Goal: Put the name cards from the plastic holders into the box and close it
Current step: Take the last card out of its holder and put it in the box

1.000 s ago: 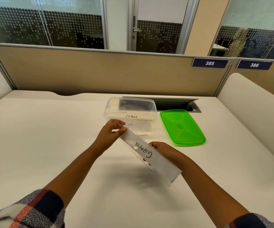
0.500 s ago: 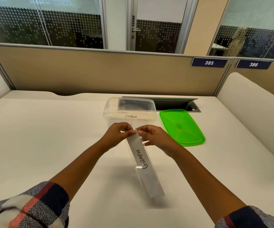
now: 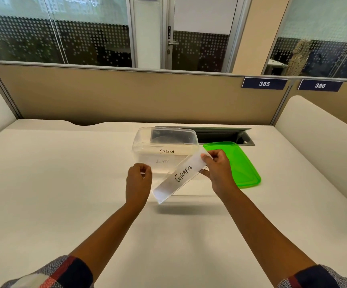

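Observation:
A clear plastic holder [image 3: 169,189] with the white "GIRAFFE" card [image 3: 184,173] inside it is tilted in the air in front of the box, its upper end to the right. My right hand [image 3: 216,169] pinches that upper end. To the left of the holder's lower end is my left hand [image 3: 138,179], fingers curled shut and apart from the holder. The clear plastic box [image 3: 145,142] stands open on the desk behind, with the "OSTRICH" card [image 3: 167,151] and the "LION" card [image 3: 162,161] inside. Its green lid [image 3: 243,169] lies flat to the right.
An open cable slot [image 3: 220,136] is set into the white desk [image 3: 64,173] just behind the box and lid. A tan partition [image 3: 126,96] closes the back, with curved white side panels [image 3: 324,138] left and right.
The holder swung from hanging downward to slanting up to the right. My left hand let go of its top end and pulled back left; my right hand kept the hold.

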Available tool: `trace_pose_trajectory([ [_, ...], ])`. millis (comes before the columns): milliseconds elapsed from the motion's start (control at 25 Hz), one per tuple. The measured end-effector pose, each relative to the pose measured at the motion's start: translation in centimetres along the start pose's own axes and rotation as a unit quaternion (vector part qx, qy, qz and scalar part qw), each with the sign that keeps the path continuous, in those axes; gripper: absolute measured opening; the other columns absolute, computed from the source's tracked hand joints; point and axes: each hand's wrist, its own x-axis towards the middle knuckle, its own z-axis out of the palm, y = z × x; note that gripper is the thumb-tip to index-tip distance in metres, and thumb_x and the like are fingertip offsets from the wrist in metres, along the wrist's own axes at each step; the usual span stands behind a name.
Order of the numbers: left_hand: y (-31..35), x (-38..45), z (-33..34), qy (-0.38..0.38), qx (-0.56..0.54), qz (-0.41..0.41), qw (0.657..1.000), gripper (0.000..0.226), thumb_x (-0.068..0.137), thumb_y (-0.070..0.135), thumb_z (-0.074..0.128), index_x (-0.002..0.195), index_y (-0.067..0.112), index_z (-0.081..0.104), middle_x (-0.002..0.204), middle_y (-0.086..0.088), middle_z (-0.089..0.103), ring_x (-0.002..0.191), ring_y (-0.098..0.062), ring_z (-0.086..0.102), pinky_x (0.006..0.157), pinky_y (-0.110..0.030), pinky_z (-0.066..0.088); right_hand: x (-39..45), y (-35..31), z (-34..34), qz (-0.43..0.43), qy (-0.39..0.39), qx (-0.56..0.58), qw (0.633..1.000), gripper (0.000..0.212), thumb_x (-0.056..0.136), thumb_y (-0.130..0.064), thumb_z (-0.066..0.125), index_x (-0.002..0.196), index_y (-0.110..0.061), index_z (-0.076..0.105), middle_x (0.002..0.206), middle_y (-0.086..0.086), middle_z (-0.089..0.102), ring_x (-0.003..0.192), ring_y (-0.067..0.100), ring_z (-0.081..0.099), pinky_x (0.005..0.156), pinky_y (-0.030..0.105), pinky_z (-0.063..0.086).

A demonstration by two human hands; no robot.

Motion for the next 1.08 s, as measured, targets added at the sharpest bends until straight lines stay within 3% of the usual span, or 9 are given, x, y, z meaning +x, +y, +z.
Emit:
trace_pose_trajectory([
  [80,-0.6,-0.1,-0.1,0.006,0.024,-0.057,0.998,0.028,0.093,0.018,0.044,0.114,0.004,0.055,0.118,-0.016,0.057,0.102,-0.028,0.057,0.086,-0.035,0.045,0.1,0.0,-0.1,-0.020,0.019,0.006,1.000,0.023,0.090,-0.003,0.054,0.076,-0.020,0.044,0.083,0.001,0.050,0.089,0.021,0.056,0.072,0.039,0.057],
  [200,-0.4,-0.6,0.1,-0.001,0.020,-0.097,0.995,0.039,0.095,0.023,0.040,0.128,0.003,0.042,0.125,-0.016,0.054,0.102,-0.031,0.058,0.089,-0.038,0.045,0.2,0.1,0.1,-0.040,0.037,0.079,0.995,0.021,0.091,-0.001,0.051,0.085,-0.020,0.043,0.091,0.005,0.051,0.090,0.019,0.056,0.068,0.033,0.056],
  [360,0.3,-1.5,0.5,-0.096,-0.131,-0.162,0.973,0.034,0.098,0.023,0.031,0.121,0.003,0.046,0.109,-0.019,0.060,0.071,-0.022,0.064,0.066,-0.034,0.049,0.5,0.2,0.4,-0.059,0.035,0.086,0.994,0.025,0.092,-0.001,0.050,0.112,-0.015,0.045,0.101,0.006,0.054,0.086,0.013,0.058,0.075,0.039,0.056],
  [480,0.8,-0.3,0.1,-0.052,-0.098,-0.133,0.985,0.034,0.097,0.017,0.030,0.113,-0.003,0.052,0.113,-0.023,0.059,0.090,-0.034,0.063,0.082,-0.042,0.049,1.4,0.4,-0.2,-0.066,0.006,0.010,0.998,0.040,0.091,0.001,0.050,0.128,-0.014,0.047,0.101,0.007,0.055,0.088,0.017,0.057,0.080,0.039,0.054],
  [560,1.4,1.6,-0.6,-0.016,-0.045,-0.107,0.993,0.034,0.096,0.013,0.031,0.111,-0.007,0.054,0.115,-0.026,0.059,0.103,-0.037,0.056,0.089,-0.043,0.046,2.2,0.6,-0.7,-0.077,-0.011,-0.074,0.994,0.037,0.089,0.002,0.053,0.124,-0.009,0.054,0.099,0.009,0.059,0.088,0.018,0.056,0.078,0.034,0.052],
  [680,2.4,4.7,-1.4,-0.002,-0.002,-0.121,0.993,0.034,0.095,0.011,0.030,0.115,-0.009,0.049,0.119,-0.026,0.056,0.108,-0.039,0.053,0.091,-0.044,0.045,3.4,0.8,-1.1,-0.079,-0.005,-0.145,0.986,0.025,0.086,0.000,0.059,0.110,-0.004,0.065,0.101,0.013,0.067,0.089,0.017,0.058,0.082,0.027,0.048],
  [800,3.4,7.3,-1.2,0.009,0.011,-0.148,0.989,0.033,0.095,0.010,0.031,0.120,-0.009,0.041,0.124,-0.025,0.051,0.112,-0.039,0.050,0.092,-0.043,0.044,5.0,0.7,-0.6,-0.082,0.007,-0.164,0.983,0.021,0.084,-0.001,0.062,0.104,-0.002,0.069,0.106,0.017,0.071,0.087,0.017,0.061,0.086,0.028,0.049],
  [920,4.3,9.4,-0.7,0.000,0.022,-0.116,0.993,0.032,0.096,0.012,0.032,0.118,-0.007,0.046,0.123,-0.025,0.053,0.110,-0.038,0.051,0.086,-0.040,0.044,7.2,0.1,0.0,-0.092,0.017,-0.205,0.974,0.025,0.083,-0.006,0.065,0.108,-0.003,0.067,0.107,0.017,0.071,0.094,0.020,0.065,0.091,0.031,0.049],
  [1080,5.0,12.4,0.2,0.033,0.028,-0.103,0.994,0.030,0.095,0.014,0.039,0.120,-0.003,0.041,0.122,-0.024,0.054,0.111,-0.039,0.052,0.095,-0.044,0.042,10.0,-0.3,1.0,-0.082,0.020,-0.247,0.965,0.025,0.081,-0.012,0.069,0.105,-0.004,0.069,0.106,0.015,0.072,0.087,0.011,0.061,0.073,0.018,0.043],
])
